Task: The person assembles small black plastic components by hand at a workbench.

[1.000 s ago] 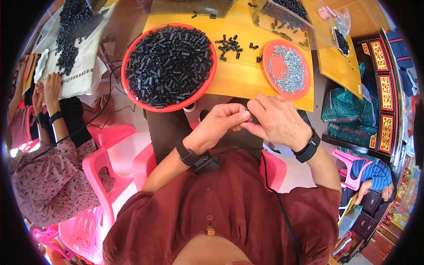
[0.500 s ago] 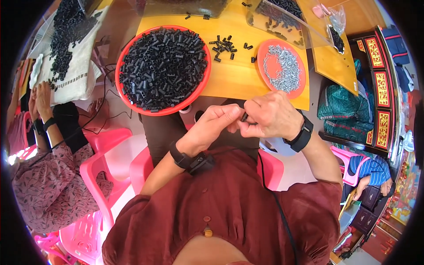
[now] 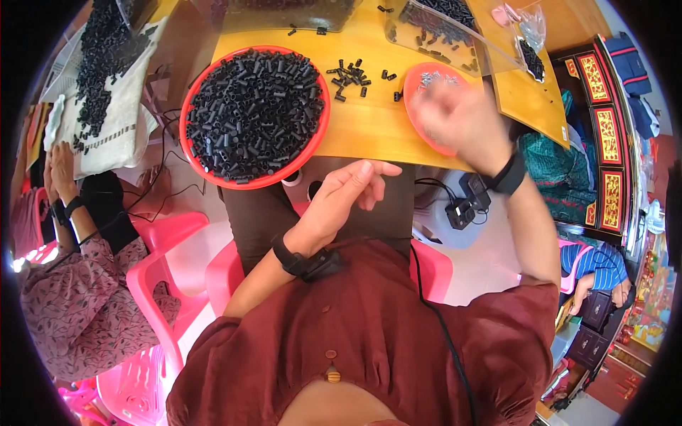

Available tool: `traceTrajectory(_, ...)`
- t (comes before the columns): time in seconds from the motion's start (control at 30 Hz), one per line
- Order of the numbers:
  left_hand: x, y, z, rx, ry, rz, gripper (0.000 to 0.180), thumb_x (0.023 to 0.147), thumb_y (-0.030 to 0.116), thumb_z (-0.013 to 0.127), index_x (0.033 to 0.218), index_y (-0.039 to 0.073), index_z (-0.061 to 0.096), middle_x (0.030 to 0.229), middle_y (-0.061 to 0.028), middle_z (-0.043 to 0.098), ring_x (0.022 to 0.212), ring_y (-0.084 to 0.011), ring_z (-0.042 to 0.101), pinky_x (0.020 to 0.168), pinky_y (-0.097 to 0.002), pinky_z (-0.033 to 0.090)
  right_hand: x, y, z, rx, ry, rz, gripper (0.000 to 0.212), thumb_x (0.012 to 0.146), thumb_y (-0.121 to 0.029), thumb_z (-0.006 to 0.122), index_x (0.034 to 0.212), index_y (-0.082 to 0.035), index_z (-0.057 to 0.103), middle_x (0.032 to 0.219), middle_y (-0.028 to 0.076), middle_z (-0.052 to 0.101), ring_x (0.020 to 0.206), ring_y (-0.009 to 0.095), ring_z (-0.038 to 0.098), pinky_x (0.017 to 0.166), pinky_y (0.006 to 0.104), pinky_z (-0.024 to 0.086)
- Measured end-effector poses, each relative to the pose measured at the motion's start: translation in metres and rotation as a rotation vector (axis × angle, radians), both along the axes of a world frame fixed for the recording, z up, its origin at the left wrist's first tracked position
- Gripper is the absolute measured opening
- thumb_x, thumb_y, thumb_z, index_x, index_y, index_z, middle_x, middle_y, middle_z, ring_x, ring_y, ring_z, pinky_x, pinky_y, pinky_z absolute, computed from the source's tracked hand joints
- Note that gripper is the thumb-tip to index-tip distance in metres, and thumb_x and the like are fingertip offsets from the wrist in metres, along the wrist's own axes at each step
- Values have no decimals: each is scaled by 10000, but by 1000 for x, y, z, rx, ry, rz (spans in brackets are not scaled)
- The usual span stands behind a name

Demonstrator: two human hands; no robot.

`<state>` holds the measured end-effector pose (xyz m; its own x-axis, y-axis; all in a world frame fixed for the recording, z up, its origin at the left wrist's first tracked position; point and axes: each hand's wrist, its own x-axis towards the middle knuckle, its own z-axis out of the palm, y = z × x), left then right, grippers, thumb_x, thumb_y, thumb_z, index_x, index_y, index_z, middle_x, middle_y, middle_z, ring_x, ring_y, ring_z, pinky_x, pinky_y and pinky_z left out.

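Note:
My left hand [image 3: 348,195] hangs over my lap at the table's near edge. Its index finger points right, the thumb lies above it and the other fingers curl loosely apart; no object shows in it, though the palm is hidden. Over the orange-red plate [image 3: 413,117] at the right, my right hand [image 3: 455,121] is smeared by motion, so its fingers are unclear. That hand covers most of the small silvery metal pieces [image 3: 435,78] on the plate. Left of my hands, a red round basin [image 3: 325,131] is heaped with short black plastic tubes [image 3: 256,113].
Several loose black tubes [image 3: 348,77] lie on the yellow table [image 3: 376,135] between basin and plate. A clear plastic bin [image 3: 433,42] with more tubes stands behind. Another person's hands [image 3: 62,170] rest at a towel-covered surface [image 3: 117,135] on the left. Pink chairs [image 3: 167,245] stand beside me.
My hands were together, with a small black piece between them. My right hand has moved away to the plate; my left stays near its place with its fingers loosened. The black piece is out of sight.

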<state>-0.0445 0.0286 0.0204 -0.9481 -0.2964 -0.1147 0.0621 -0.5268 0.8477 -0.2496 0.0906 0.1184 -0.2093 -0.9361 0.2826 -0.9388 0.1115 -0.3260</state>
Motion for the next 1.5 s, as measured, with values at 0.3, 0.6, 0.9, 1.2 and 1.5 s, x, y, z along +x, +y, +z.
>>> traceTrajectory(0.3, -1, -6, -3, 54, -36, 29, 405, 1016, 305, 345, 1037, 27, 639, 748, 29, 534, 642, -56, 437, 605, -191, 364, -60, -22, -31, 39, 198, 3, 235, 739, -248, 704, 890, -74, 656, 819, 172, 610, 731, 335, 604, 665, 405, 485)
traceTrajectory(0.6, -2, -12, -14, 101, -80, 100, 383, 1012, 290, 369, 1004, 29, 648, 733, 32, 531, 629, -52, 437, 598, -186, 364, -32, -50, -76, 457, 471, -109, 164, 711, -126, 682, 771, 19, 636, 905, 175, 554, 802, 357, 600, 682, 448, 492)
traceTrajectory(0.9, -6, -15, -16, 302, -183, 279, 274, 977, 277, 473, 1084, 62, 604, 914, -12, 649, 694, -38, 558, 614, -170, 423, 22, -23, -54, 146, 24, 66, 162, 746, -175, 678, 774, -27, 619, 818, 141, 538, 763, 315, 579, 657, 396, 461)
traceTrajectory(1.2, -7, -12, -37, 432, -73, 142, 142, 929, 146, 565, 1036, 68, 615, 955, -27, 665, 807, -67, 620, 668, -169, 486, 60, 27, -49, 93, -417, 90, 210, 744, -180, 712, 860, -20, 641, 798, 140, 567, 720, 299, 582, 625, 391, 455)
traceTrajectory(1.5, -7, -14, -40, 675, -17, 47, 107, 930, 106, 549, 989, 33, 600, 966, -83, 620, 827, -130, 606, 681, -178, 535, -72, 33, -63, 299, 19, -554, 193, 745, -274, 701, 773, -82, 709, 784, 157, 667, 780, 316, 642, 675, 417, 498)
